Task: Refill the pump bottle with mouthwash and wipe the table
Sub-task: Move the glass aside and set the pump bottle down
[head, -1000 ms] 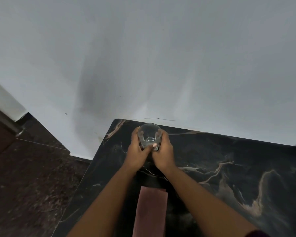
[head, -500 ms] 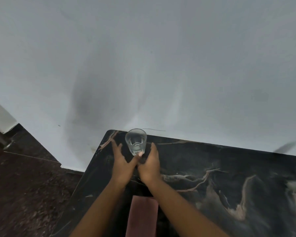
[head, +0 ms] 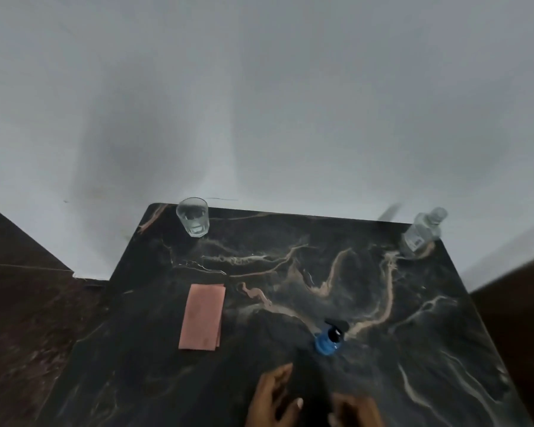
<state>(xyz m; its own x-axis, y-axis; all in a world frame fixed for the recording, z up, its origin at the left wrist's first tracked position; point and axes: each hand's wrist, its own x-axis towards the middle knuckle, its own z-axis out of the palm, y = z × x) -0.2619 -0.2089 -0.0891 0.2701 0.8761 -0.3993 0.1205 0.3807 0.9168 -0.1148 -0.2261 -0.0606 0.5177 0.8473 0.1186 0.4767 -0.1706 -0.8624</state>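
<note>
Black marble table (head: pixel 290 303): blue pump bottle (head: pixel 327 340) lower centre, upright. Clear mouthwash bottle (head: pixel 421 232) upper right corner. Glass (head: pixel 193 216) upper left corner w/ a little liquid. Pink cloth (head: pixel 202 317) centre-left, folded flat. Left hand (head: pixel 272 399) and right hand (head: pixel 356 411) at bottom edge, both released, holding nothing; blurry.

We see a dim, grainy picture with soft, even light. A broad grey shadow falls on the wall (head: pixel 130 143). Both hands at the bottom edge, left hand (head: pixel 272 399) and right hand (head: pixel 356 411), are smeared by motion blur. Straight lines bend towards the wide-angle corners.
</note>
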